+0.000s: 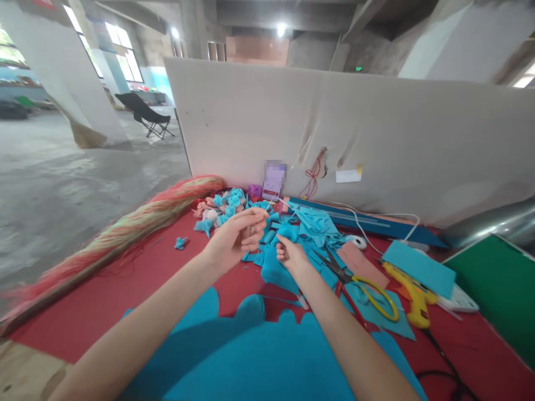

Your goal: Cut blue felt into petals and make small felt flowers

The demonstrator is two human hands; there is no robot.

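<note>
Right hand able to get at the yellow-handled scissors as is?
Likely yes: the scissors lie close to the right hand, and nothing appears to cover them, though it seems to be pinching blue material.

I was in a craft workshop inside a bare concrete hall: a red-covered table [137, 273] held blue scraps [315, 223], small rosettes [234, 199], yellow-handled scissors [346, 275] and a glue gun [416, 295]; beyond lay a grey floor [134, 156], a thick pillar [54, 61] and windows [125, 58].

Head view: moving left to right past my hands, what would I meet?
Small loose blue piece → left hand → right hand → yellow-handled scissors → yellow glue gun → green board.
</note>
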